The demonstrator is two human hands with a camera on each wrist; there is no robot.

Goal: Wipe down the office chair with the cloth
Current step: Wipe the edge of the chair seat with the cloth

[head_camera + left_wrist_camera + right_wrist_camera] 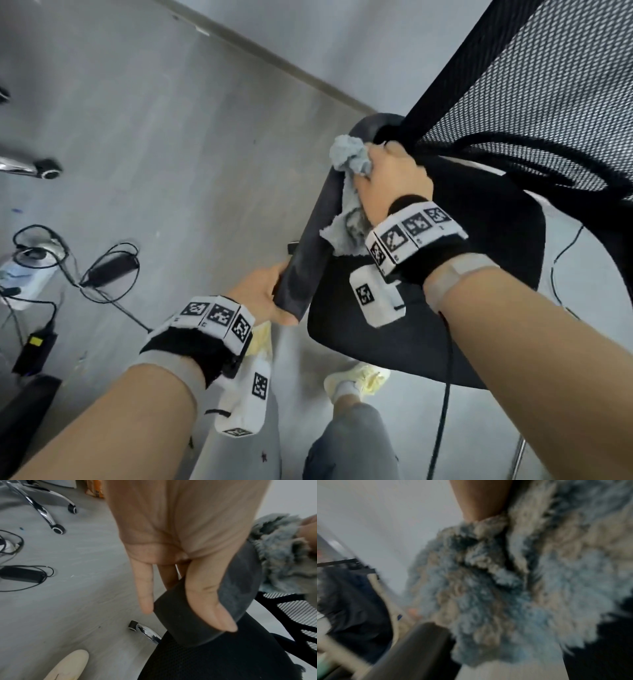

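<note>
A black office chair fills the right of the head view, with a mesh back [534, 85], a dark seat [428, 301] and a dusty grey armrest [318, 219]. My left hand [263, 298] grips the near end of that armrest [240, 588], thumb over the top and fingers beneath. My right hand [390, 181] holds a fluffy blue-grey cloth [349, 161] bunched against the far part of the armrest, close to the mesh back. In the right wrist view the cloth [513, 588] fills most of the frame and hides the fingers; the armrest [412, 651] shows below.
Grey floor lies to the left, with a power strip [27, 270], cables and black adapters [109, 269]. A second chair's chrome leg and castor [48, 169] sit at far left. This chair's castor [133, 625] shows under the seat. My pale shoe [356, 377] stands below it. A wall runs behind.
</note>
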